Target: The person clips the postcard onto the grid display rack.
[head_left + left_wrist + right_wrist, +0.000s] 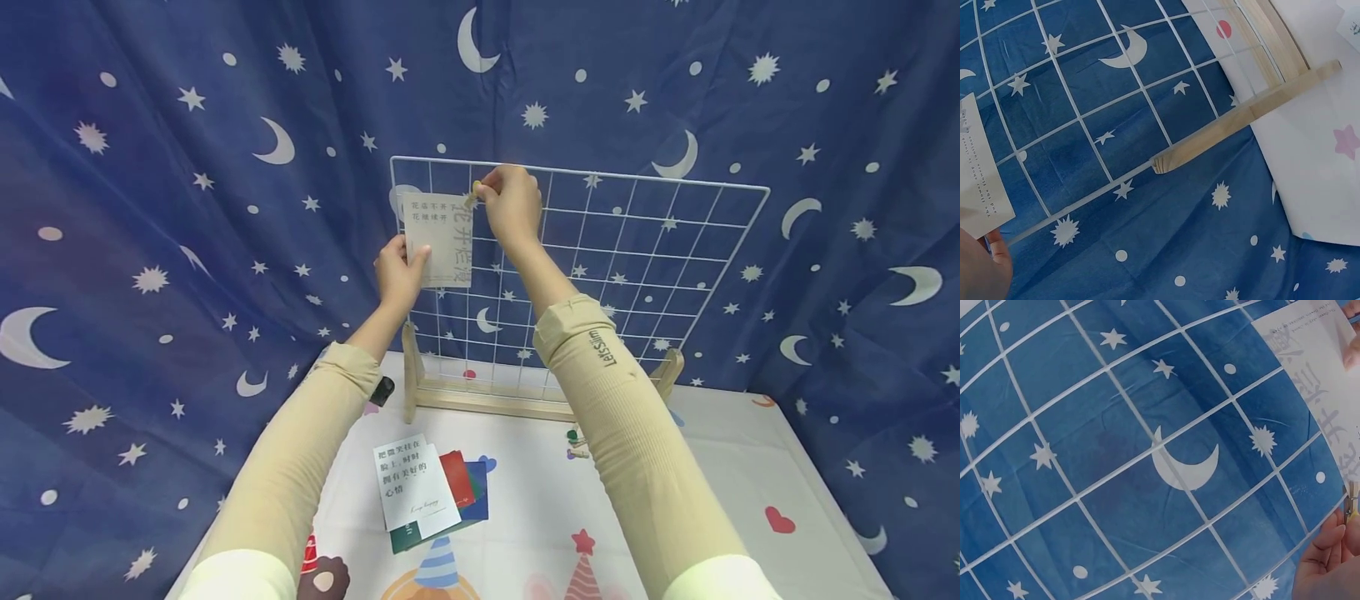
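Card stands upright in front of the upper left part of the grid, its top edge just below the grid's top wire. The left hand pinches its left side low down, thumb across the front and fingers behind; there is only the card's thickness between them. That hold seems meant to keep the card steady and straight, and it leaves the top right corner free for the other hand.

At that corner the right hand pinches a small clip by its yellow end, thumb and fingertips nearly together. The clip's far end meets the card's corner, next to the wires, probably so that it can grip card and wire at once; whether it bites on both, I cannot tell. The hands are apart, one on each side of the card.

A wooden base carries the grid on the counter, which likely keeps it upright without a hand. More cards lie in an overlapping pile nearer the person, and small clips lie beside the right forearm, both apparently within reach.
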A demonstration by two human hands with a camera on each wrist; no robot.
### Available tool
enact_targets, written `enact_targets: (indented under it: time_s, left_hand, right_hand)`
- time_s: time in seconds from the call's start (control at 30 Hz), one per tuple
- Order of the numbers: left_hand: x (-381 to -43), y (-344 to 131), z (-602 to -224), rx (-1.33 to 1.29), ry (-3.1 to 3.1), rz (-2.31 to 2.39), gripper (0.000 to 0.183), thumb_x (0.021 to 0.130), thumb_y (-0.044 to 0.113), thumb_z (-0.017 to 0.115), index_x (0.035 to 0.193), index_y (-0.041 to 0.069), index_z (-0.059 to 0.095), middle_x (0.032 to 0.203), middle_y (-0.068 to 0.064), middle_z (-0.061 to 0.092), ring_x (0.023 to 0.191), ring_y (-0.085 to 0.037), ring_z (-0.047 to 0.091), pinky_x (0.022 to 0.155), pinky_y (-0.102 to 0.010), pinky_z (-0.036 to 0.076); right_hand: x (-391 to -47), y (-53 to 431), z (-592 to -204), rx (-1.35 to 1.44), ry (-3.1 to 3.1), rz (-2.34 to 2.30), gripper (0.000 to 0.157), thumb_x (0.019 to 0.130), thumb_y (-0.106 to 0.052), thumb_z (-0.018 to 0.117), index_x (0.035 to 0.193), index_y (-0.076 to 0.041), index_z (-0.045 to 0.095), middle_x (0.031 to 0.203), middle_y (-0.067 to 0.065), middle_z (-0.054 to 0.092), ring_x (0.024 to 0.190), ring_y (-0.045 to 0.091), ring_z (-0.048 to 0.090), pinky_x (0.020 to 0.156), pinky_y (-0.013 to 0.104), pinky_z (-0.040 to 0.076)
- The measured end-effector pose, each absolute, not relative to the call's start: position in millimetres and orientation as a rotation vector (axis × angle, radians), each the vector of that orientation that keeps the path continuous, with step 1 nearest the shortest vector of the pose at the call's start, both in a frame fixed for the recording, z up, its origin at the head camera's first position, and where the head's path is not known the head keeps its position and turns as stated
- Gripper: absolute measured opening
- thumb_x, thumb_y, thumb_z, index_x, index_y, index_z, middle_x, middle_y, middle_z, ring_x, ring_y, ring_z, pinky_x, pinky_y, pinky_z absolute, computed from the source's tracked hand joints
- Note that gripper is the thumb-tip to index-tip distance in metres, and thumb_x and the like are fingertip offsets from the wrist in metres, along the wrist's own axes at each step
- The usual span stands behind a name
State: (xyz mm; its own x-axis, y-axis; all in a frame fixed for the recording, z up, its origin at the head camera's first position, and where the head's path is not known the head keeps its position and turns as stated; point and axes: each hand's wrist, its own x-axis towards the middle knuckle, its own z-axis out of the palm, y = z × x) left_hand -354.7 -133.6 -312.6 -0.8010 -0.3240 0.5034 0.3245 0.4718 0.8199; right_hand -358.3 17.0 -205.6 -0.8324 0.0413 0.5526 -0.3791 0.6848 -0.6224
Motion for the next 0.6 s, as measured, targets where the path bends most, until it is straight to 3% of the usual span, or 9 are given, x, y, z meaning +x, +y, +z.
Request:
enact_targets:
  time_s: [0.23,0.6]
  left_hand:
    - [-353.8,-135.0,-310.5,0.02,-2.118,-1.311,0.027,0.091,0.016,0.061,0.11,-0.005,0.06,0.105,-0.021,0.069,0.092,-0.033,0.068,0.079,-0.041,0.055]
    - [-348.2,-132.9,-311.8,0.055,-2.103,-1.331,0.031,0.091,0.018,0.062,0.115,-0.002,0.058,0.099,-0.022,0.067,0.089,-0.033,0.065,0.075,-0.042,0.053]
  right_hand:
    - [-356.2,13.0,-204.7,0.282,-2.376,0.972,0.02,0.09,-0.021,0.062,0.096,-0.003,0.068,0.093,0.009,0.072,0.075,0.02,0.062,0.062,0.027,0.043]
    - [-354.7,14.9,-210.6,0.308,-2.35,0.955,0.02,0.092,-0.019,0.06,0.099,-0.002,0.067,0.097,0.011,0.072,0.083,0.023,0.065,0.073,0.033,0.052]
